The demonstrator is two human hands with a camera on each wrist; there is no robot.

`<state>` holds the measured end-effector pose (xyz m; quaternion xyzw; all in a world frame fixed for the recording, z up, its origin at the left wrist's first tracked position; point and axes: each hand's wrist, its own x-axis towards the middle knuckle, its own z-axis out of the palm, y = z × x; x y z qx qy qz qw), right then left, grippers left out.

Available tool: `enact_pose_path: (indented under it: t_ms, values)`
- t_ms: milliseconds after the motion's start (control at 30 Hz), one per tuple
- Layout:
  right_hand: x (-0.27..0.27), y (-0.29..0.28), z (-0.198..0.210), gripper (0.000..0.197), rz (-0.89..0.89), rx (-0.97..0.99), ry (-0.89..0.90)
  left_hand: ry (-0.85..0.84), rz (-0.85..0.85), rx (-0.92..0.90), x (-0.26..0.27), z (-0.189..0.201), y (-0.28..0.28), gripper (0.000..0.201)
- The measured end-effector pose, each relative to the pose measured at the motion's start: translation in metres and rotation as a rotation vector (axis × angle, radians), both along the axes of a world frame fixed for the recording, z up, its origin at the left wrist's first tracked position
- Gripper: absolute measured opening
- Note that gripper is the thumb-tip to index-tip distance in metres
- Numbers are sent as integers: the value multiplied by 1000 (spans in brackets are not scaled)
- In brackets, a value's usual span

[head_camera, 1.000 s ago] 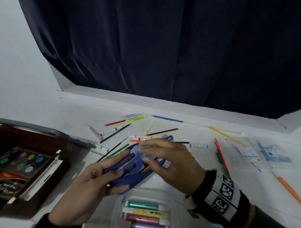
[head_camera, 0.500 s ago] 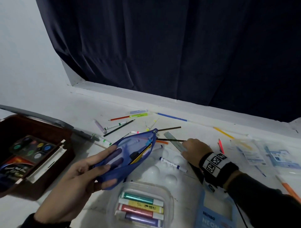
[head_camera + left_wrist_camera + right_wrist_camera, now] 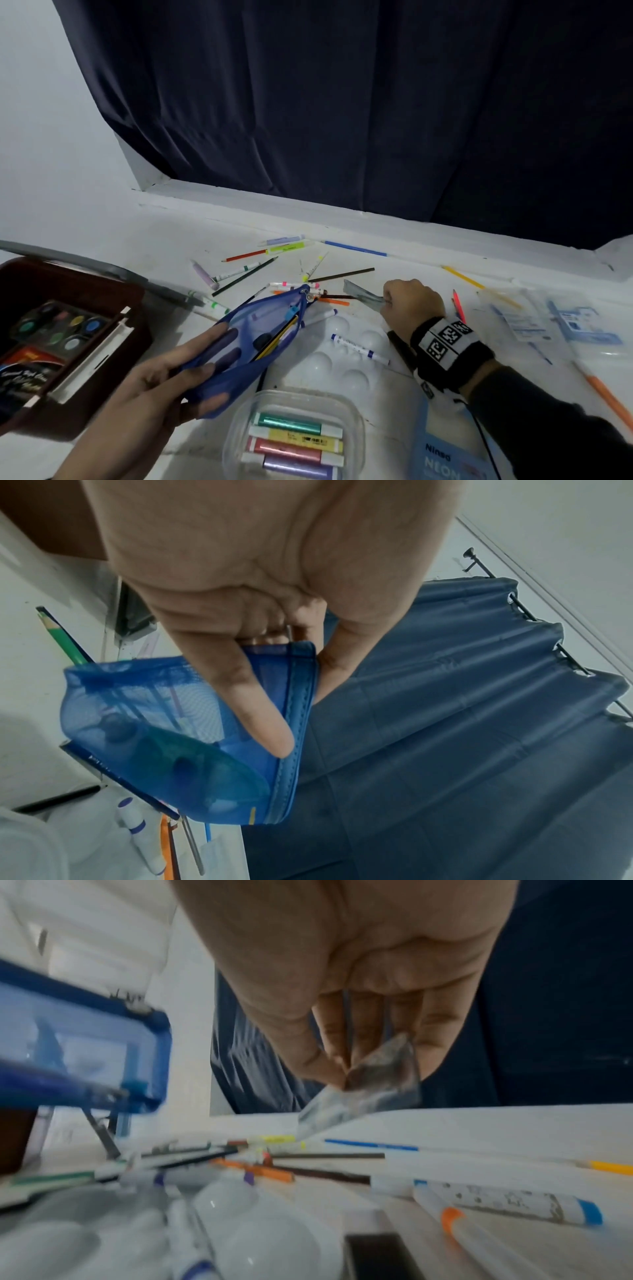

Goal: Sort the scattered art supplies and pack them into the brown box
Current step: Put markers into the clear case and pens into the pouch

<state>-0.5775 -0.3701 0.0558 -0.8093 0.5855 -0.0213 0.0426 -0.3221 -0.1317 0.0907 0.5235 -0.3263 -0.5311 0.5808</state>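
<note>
Clear plastic ruler (image 3: 363,295), thin, light and likely slippery, is pinched at its near end by the right hand (image 3: 412,301); left hand (image 3: 161,387) grips the soft mesh pouch (image 3: 246,349) nearby, mouth agape.

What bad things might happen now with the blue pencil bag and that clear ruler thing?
The left hand holds the open blue mesh pouch tilted, so the yellow-and-black pencil might slide out. The right hand pinches the clear ruler only at one end, so it could slip or knock the scattered markers beside it.
</note>
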Motion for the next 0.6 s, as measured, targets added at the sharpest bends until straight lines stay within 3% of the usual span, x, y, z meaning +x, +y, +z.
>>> enact_pose_path:
  t_ms: [100, 200, 267, 400, 500, 567, 600]
  values:
    - [-17, 17, 6, 12, 29, -183, -306, 12, -19, -16, -1, -1, -6, 69]
    - [-30, 36, 11, 13, 153, -283, -555, -10, -41, -21, -4, -2, -13, 82]
    - [-34, 51, 14, 15, 246, -337, -570, -53, -72, -22, -8, -3, -17, 94]
    - [-31, 83, 16, 26, 462, -531, -461, -103, -205, -13, -21, -4, -23, 94]
    - [-23, 102, 12, 29, 570, -561, -410, -86, -313, 9, -31, -1, -25, 93]
    - [-16, 116, 10, 31, 585, -512, -409, -75, -378, 20, -38, 1, -24, 82]
    - [-12, 123, 9, 32, 586, -476, -398, -62, -403, 18, -40, 1, -25, 68]
